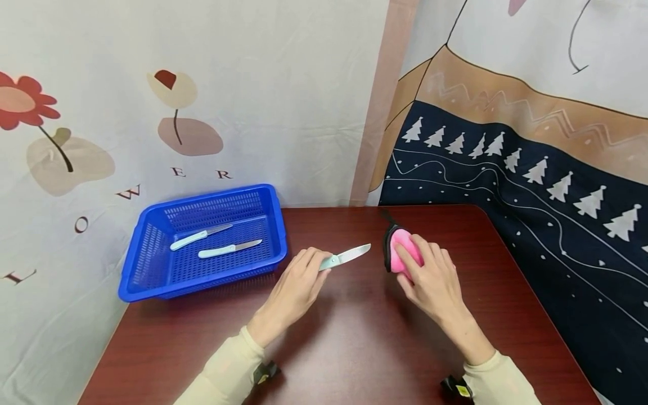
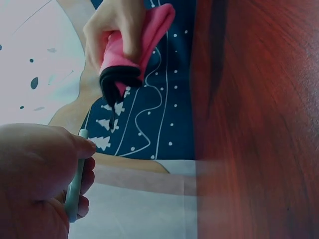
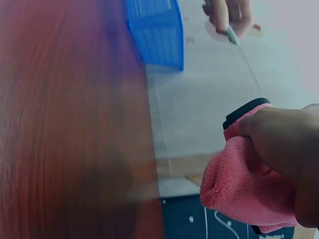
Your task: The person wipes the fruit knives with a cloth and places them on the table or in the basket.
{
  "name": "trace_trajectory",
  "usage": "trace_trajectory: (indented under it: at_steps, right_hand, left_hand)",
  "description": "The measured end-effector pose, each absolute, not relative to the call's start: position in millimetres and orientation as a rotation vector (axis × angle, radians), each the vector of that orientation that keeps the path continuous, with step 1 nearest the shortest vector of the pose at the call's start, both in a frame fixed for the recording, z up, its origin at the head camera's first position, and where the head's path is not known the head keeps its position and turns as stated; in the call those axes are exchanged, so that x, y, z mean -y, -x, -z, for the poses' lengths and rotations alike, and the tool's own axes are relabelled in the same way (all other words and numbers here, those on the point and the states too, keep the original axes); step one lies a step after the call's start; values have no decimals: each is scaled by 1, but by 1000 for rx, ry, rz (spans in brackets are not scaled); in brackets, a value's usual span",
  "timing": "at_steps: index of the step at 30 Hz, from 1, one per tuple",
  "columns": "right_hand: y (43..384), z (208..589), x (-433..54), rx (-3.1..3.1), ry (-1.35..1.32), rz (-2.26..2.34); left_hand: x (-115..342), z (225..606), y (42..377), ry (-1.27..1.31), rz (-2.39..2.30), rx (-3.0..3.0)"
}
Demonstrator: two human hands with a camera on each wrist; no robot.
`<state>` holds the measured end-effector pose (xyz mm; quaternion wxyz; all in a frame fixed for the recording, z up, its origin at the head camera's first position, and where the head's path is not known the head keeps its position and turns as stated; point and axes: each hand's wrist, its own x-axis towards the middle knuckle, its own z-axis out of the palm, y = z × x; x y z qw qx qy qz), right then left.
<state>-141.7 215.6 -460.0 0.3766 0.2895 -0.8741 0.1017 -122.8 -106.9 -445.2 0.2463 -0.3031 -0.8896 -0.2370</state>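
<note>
My left hand (image 1: 297,284) grips the pale green handle of a small knife (image 1: 352,254), its blade pointing right. In the left wrist view the handle (image 2: 76,186) lies between thumb and curled fingers. To the right, my right hand (image 1: 433,277) holds a folded pink fluffy cloth (image 1: 403,248) with black edging, just beyond the blade's tip. The right wrist view shows the cloth (image 3: 234,181) bunched under the fingers. Both hands are raised over the table.
A blue plastic basket (image 1: 202,281) stands at the table's back left. Inside lie two similar knives, one (image 1: 194,238) behind the other (image 1: 223,251). The brown table (image 1: 354,349) meets printed curtains (image 1: 314,112) at its back and right edges.
</note>
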Motion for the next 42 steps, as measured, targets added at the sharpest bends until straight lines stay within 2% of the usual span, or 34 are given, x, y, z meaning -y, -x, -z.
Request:
trace_trajectory:
  at_steps: [9,16,29,42]
  right_hand:
    - [140,456,-222,2168,-705,-386]
    - [135,452,-191,2053,-834,-448]
    - [122,454,-145,2148,-985,-284]
    - [124,450,-151,2161,-922,-187]
  left_hand:
    - [112,444,125,805,641,2408]
    - [108,442,125,790,615,2406]
    - [98,438,122,800,616,2389]
    - [100,438,121,850,653,2364]
